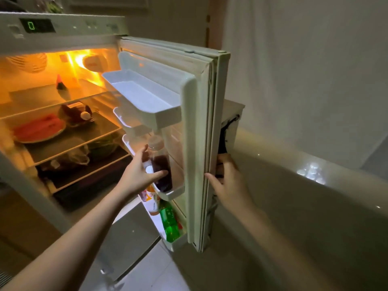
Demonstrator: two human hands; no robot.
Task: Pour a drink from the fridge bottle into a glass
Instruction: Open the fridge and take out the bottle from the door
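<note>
Bottle of dark drink (161, 164) stands upright in door shelf (176, 191). Left hand (138, 173) nearer, fingers spread around it, not closed. Right hand (228, 181) grips fridge door (201, 143) edge.

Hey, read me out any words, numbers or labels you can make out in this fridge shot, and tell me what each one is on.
"0": green digit on the fridge display.
Buttons beside the display: markings blurred, unreadable.
Orange-and-white bottle label: print too small to read.
Green bottle label: print too blurred to read.
Dark drink bottle: no readable label.
</note>
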